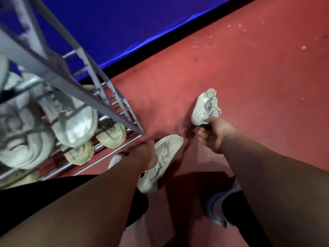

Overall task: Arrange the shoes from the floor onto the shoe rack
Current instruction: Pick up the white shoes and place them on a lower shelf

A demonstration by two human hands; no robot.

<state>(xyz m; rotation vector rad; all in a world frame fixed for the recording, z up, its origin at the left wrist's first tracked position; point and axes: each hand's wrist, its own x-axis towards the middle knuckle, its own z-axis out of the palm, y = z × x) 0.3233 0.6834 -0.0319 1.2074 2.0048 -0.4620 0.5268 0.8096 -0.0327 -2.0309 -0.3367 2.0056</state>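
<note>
My right hand [214,135] grips a small white knit sneaker [204,108] by its toe end, just above the red floor. My left hand [146,154] holds a larger white sneaker [160,163] near its laces, close to the front right corner of the grey metal shoe rack [99,100]. How the left fingers lie is partly hidden by the wrist. Several white and beige sneakers sit on the rack's shelves, among them a big white one [74,122] and a beige one [111,133].
A blue wall [124,24] runs behind the rack, with a dark strip along its base. The red floor [249,68] stretches to the right with pale scuffs. My own feet in light shoes [216,209] stand at the bottom.
</note>
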